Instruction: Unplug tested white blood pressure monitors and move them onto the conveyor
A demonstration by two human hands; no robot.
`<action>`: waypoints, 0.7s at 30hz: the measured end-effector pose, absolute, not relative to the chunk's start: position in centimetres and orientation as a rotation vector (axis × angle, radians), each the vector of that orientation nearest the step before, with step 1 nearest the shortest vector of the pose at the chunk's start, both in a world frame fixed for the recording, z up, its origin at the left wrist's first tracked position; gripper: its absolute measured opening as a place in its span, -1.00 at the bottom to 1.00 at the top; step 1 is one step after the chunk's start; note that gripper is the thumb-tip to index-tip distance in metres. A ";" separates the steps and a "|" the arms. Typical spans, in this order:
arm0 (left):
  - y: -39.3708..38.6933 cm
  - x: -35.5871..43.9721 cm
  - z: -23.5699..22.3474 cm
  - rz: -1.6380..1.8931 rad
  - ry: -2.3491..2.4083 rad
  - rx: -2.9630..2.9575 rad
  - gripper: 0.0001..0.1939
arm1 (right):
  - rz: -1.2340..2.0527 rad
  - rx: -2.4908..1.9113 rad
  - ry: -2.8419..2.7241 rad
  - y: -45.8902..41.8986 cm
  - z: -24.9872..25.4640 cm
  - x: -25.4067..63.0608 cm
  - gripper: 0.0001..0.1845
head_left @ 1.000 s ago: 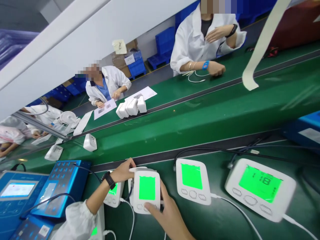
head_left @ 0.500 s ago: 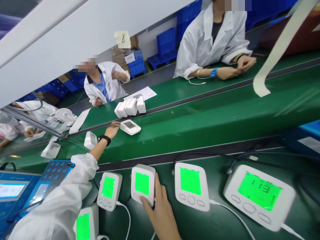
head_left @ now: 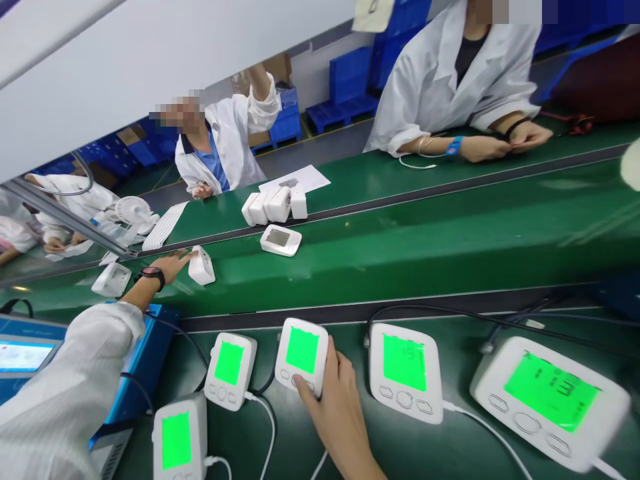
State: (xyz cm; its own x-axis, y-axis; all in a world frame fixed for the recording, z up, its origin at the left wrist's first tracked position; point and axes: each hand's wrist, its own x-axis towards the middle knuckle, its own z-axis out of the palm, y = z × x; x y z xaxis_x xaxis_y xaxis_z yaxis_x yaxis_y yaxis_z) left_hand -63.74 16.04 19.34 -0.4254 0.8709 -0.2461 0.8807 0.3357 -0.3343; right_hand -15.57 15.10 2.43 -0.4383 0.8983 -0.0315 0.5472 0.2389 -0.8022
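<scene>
My right hand (head_left: 334, 404) rests on the green bench, its fingers round the right side of a white monitor with a lit green screen (head_left: 302, 353) and its thumb on the front buttons. My left hand (head_left: 173, 264), with a black watch on the wrist, reaches out over the green conveyor belt (head_left: 450, 247). Its fingers are stretched out and touch a small white unit standing upright (head_left: 202, 265). Another white monitor with a dark screen (head_left: 281, 240) lies flat on the belt to the right of it, apart from both hands.
Several more lit monitors lie on cables along the bench (head_left: 230, 369) (head_left: 405, 372) (head_left: 550, 399) (head_left: 179, 437). A blue test box (head_left: 30, 353) stands at the left. White units (head_left: 275, 205) and paper lie across the belt, where people in white coats work.
My left hand has let go of the dark-screen monitor on the belt and moved left to the upright white unit. My right hand has stayed on the lit monitor.
</scene>
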 end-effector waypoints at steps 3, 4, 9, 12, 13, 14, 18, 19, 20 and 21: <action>17.2 -63.5 17.9 -0.633 2.534 1.757 -0.23 | 1.085 -1.311 -2.067 15.1 2.1 -15.4 -0.14; 17.8 -63.3 17.6 -0.604 2.533 1.791 -0.29 | 1.095 -1.303 -2.066 15.1 2.1 -15.4 -0.14; 19.6 -61.1 18.3 -0.401 2.475 1.943 -0.65 | 1.122 -1.301 -2.008 15.4 1.9 -15.7 -0.14; 17.8 -59.2 20.0 -0.235 2.469 1.966 -0.85 | 1.079 -1.296 -1.970 15.4 1.6 -15.8 -0.14; 16.6 -58.3 20.6 -0.169 2.492 1.954 -0.84 | 1.055 -1.294 -1.969 15.2 1.5 -15.8 -0.13; 15.1 -57.1 21.1 -0.114 2.532 1.936 -0.77 | 1.015 -1.297 -1.964 14.9 1.5 -15.7 -0.12; 7.6 -49.7 21.6 0.753 2.679 1.517 -0.53 | 0.801 -1.178 -1.894 12.5 3.2 -15.7 -0.38; 5.6 -47.3 21.1 1.150 2.557 1.245 -0.52 | 0.846 -1.083 -1.932 11.7 3.8 -15.9 -0.52; 3.7 -44.8 20.4 1.469 2.331 0.934 -0.51 | 0.952 -0.983 -2.015 10.9 4.5 -16.4 -0.62; 1.8 -42.3 19.4 1.675 2.077 0.638 -0.49 | 1.096 -0.891 -2.132 10.2 5.1 -17.1 -0.66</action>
